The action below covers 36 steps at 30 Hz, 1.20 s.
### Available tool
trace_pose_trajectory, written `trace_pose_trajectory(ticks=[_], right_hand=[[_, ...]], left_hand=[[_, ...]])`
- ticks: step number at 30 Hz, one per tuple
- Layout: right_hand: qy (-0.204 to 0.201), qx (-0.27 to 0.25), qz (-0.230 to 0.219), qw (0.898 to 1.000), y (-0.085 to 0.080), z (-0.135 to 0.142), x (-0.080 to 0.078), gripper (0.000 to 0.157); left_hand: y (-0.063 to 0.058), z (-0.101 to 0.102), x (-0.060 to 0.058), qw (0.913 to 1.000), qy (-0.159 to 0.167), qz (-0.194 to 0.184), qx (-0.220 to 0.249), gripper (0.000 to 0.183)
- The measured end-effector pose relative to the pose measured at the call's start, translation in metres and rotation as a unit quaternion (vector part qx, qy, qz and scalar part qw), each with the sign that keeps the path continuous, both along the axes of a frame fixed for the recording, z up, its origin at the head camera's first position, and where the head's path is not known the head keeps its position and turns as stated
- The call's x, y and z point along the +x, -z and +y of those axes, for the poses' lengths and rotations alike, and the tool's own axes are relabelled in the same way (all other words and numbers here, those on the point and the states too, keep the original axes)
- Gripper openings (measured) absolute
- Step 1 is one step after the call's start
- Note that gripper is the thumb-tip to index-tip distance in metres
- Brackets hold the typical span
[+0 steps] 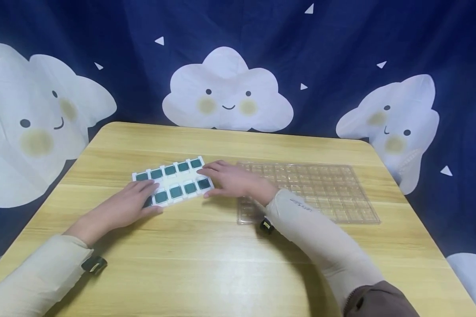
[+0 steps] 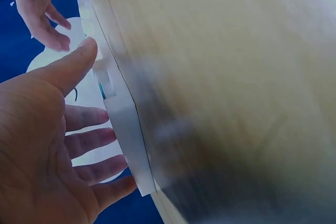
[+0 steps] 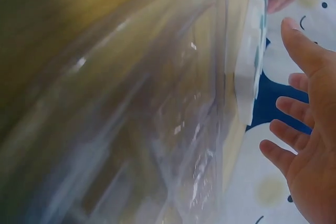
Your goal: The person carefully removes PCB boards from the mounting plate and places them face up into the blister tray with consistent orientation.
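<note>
A white tray [image 1: 170,181] lies slightly turned on the table, with two rows of dark green square pieces [image 1: 176,191] set in it. My left hand [image 1: 127,203] is at its left end, the fingers over the side and the thumb by the near edge. In the left wrist view the fingers of that hand are spread, their tips at the side of the white tray [image 2: 128,137]. By the right end my right hand [image 1: 234,178] hovers with fingers apart. The right wrist view shows a gap between this hand [image 3: 320,114] and the white tray [image 3: 247,77].
A clear plastic tray [image 1: 321,193] with a grid of compartments lies on the wooden table [image 1: 206,264], just right of the white tray and partly under my right forearm. Behind the table hangs a dark blue curtain [image 1: 262,26] with smiling clouds.
</note>
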State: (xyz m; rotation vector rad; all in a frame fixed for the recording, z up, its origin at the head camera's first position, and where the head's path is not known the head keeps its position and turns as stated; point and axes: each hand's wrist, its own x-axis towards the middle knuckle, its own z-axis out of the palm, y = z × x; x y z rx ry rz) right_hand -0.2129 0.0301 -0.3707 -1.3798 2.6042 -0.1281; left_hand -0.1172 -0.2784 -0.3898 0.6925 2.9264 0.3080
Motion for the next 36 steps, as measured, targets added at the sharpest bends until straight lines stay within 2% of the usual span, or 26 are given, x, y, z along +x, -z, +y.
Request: trace_pose_trajectory(ticks=[7, 17, 24, 32, 36], right_hand=[[-0.022, 0.011, -0.011, 1.0, 0.008, -0.015, -0.002, 0.082], [-0.024, 0.042, 0.004, 0.999, 0.018, -0.023, -0.001, 0.077], [-0.013, 0.046, 0.006, 0.999, 0.016, -0.025, 0.004, 0.066], [-0.012, 0.046, 0.013, 0.999, 0.014, -0.019, 0.01, 0.066], [-0.022, 0.038, 0.027, 0.999, 0.014, -0.015, 0.01, 0.067]], left_hand=[[0.0, 0.001, 0.0, 1.0, 0.001, 0.001, -0.002, 0.078], [-0.003, 0.004, 0.002, 1.0, 0.004, 0.004, -0.006, 0.07], [-0.001, 0.007, 0.002, 0.9997, 0.01, 0.007, -0.02, 0.067], [-0.002, 0.014, 0.001, 0.9989, 0.032, 0.025, -0.023, 0.066], [-0.003, 0.017, -0.001, 0.9988, 0.039, 0.021, -0.022, 0.065]])
